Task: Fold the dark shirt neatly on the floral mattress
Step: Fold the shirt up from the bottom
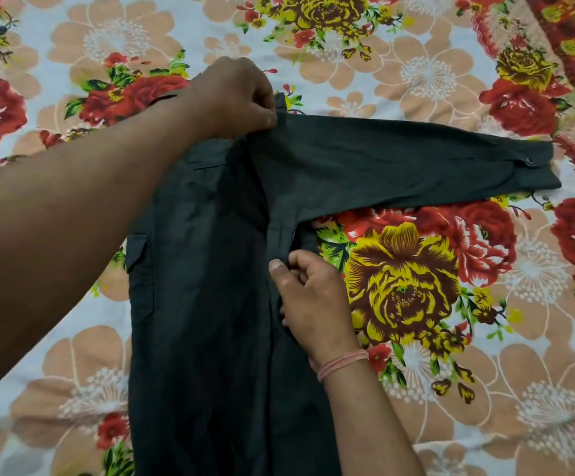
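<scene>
1. Left hand (238, 97) pinches the dark shirt (203, 304) at its far shoulder.
2. Shirt body lies as a narrow strip, mid floral mattress (485, 372); side folds judged largely in.
3. Right hand (310, 300) grips the fold edge below the armpit.
4. Sleeve (416, 166) stretches right, unfolded; sleeve and crosswise folds remain.

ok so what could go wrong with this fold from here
The sleeve sticks out sideways across the mattress, so it may drag or crease when folded in. The left hand and right hand only pinch the folded edge of the dark shirt; a slip could skew the line.
</scene>
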